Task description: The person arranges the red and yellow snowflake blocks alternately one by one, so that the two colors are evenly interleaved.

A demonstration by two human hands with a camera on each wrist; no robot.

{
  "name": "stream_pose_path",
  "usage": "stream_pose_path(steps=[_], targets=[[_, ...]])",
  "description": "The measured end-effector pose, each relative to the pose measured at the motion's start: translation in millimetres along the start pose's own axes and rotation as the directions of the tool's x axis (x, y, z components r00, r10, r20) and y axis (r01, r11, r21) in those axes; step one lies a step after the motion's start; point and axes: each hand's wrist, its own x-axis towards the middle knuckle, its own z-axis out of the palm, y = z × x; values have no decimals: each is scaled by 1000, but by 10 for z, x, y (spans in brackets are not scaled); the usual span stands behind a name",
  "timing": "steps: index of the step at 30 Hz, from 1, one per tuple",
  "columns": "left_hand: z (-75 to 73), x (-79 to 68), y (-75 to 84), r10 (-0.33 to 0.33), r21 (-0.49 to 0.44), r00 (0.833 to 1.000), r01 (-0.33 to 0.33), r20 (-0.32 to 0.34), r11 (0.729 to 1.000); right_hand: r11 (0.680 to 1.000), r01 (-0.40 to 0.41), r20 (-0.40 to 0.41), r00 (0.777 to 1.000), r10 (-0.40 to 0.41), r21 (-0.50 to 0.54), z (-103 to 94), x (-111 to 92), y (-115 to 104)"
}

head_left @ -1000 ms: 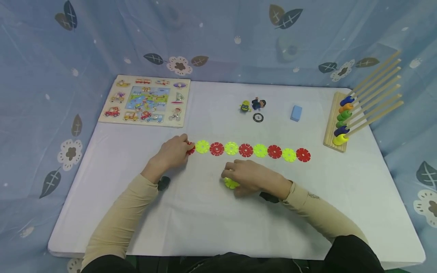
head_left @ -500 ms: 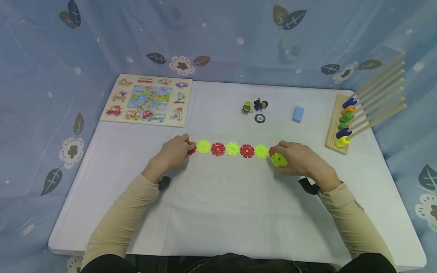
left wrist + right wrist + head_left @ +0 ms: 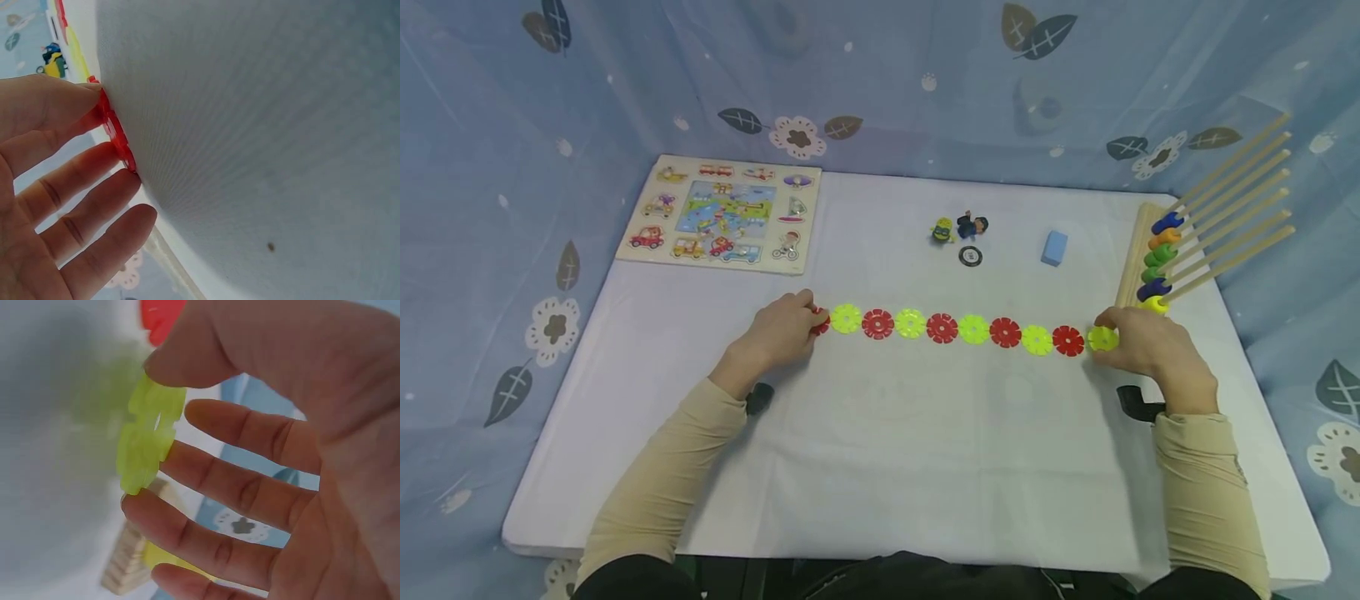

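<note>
A row of flat plastic snowflake discs, red and yellow-green by turns, crosses the table; a red one (image 3: 942,328) is near its middle. With thumb and fingertips, my left hand (image 3: 778,333) pinches the edges of the red snowflake disc (image 3: 116,130) at the row's left end, partly covering it. My right hand (image 3: 1153,348) holds a yellow-green snowflake disc (image 3: 149,434) between thumb and fingers, slightly tilted over the table in the right wrist view. This disc is just right of the row's last red disc (image 3: 1068,341); whether they touch I cannot tell.
Close behind my right hand stands a wooden peg rack (image 3: 1138,242) with coloured beads and tall rods. A picture puzzle board (image 3: 718,260) lies back left. Two small figures (image 3: 972,226), a black ring (image 3: 970,256) and a blue block (image 3: 1054,248) lie behind the row.
My right hand has carried the yellow-green snowflake disc from in front of the row to its right end. My left hand has stayed on the leftmost red disc.
</note>
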Motion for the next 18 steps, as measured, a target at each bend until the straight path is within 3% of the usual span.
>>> stream_pose_path(steps=[4,12,18], targets=[[-7,3,6,-7,-3,1000,7,-1,1000,999,-26,13,1000,26,30,58,20,53],[-2,10,-6,-17,-12,1000,17,9,1000,998,-4,27,1000,3,62,73,22,31],[9,9,-70,12,-69,1000,-12,-10,998,998,-10,36,999,8,64,47,-33,-35]])
